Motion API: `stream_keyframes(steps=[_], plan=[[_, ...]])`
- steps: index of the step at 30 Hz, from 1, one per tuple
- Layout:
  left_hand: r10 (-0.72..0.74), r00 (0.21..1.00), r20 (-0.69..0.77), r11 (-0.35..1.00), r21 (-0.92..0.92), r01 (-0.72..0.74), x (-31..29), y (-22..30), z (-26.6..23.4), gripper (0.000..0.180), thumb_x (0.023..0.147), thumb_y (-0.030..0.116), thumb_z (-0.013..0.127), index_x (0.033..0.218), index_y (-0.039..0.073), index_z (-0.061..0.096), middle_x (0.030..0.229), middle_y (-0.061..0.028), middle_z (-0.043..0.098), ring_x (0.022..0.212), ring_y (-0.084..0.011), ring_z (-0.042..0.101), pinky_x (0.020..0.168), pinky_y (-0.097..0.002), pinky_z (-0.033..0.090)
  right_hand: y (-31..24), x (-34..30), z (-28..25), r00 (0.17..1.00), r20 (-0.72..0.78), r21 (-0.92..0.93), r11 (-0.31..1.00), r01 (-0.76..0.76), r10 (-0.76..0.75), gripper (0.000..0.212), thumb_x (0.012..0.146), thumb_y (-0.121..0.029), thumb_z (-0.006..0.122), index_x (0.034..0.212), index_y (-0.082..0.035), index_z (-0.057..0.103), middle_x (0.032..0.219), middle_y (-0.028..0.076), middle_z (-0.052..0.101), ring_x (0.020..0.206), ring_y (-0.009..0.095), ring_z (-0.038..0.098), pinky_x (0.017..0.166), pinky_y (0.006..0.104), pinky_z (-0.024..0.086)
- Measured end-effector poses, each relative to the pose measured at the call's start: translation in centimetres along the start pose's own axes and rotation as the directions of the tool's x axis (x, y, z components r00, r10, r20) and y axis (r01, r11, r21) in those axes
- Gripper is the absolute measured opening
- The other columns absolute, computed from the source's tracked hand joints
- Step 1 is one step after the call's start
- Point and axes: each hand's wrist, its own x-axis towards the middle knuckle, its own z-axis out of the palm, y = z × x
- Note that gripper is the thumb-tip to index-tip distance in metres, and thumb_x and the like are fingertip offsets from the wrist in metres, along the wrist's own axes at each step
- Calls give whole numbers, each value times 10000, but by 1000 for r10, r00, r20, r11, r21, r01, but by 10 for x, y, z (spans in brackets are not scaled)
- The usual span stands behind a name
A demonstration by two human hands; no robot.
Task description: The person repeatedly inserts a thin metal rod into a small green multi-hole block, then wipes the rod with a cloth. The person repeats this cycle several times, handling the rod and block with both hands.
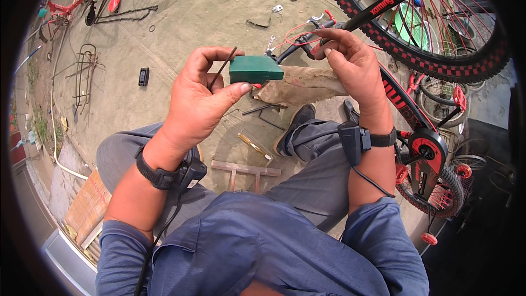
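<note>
My left hand [200,96] is raised in front of me, its fingers and thumb closed round a green block [255,68] with a slanted right end. A thin dark rod [223,67] slants up between the same fingers. A small red bit shows under the block, beside my thumb. My right hand [353,66] is lifted to the right of the block, with fingers curled and thumb pressed in; whatever is between the fingertips is too small to make out. Behind both hands lies a stained tan cloth [304,85], partly covered by the block.
A black and red bicycle [408,101] fills the right side, its checkered tyre [378,41] near my right hand. A yellowish-handled tool [253,145] lies between my feet, near a wooden frame [246,169]. Metal racks [85,74] and a small black part [143,77] are farther left.
</note>
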Motion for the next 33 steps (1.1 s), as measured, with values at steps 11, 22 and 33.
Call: stream_keyframes(steps=[11, 22, 33], plan=[[-82, 996, 26, 994, 69, 80, 0, 2, -2, 487, 844, -43, 750, 1262, 31, 511, 1311, -107, 589, 810, -40, 571, 692, -189, 477, 15, 1, -29, 993, -118, -327, 943, -55, 17, 344, 912, -94, 653, 1227, 45, 650, 850, 21, 669, 783, 75, 614, 713, 241, 492], [-56, 998, 10, 994, 91, 55, 0, 1, -2, 493, 832, -25, 768, 1255, 25, 520, 1290, -91, 610, 672, 2, 456, 603, -168, 412, 23, -2, -52, 977, -131, -668, 714, -210, 165, 476, 822, -240, 743, 1232, -10, 663, 908, 142, 694, 829, 234, 653, 725, 361, 498], [-53, 999, 3, 989, 140, 52, -2, 2, -1, 506, 828, -32, 768, 1265, 24, 521, 1286, -82, 611, 639, 14, 425, 563, -157, 388, 21, -6, -62, 958, -155, -764, 586, -271, 241, 583, 782, -246, 773, 1303, -27, 630, 890, 132, 677, 825, 237, 654, 741, 367, 498]])
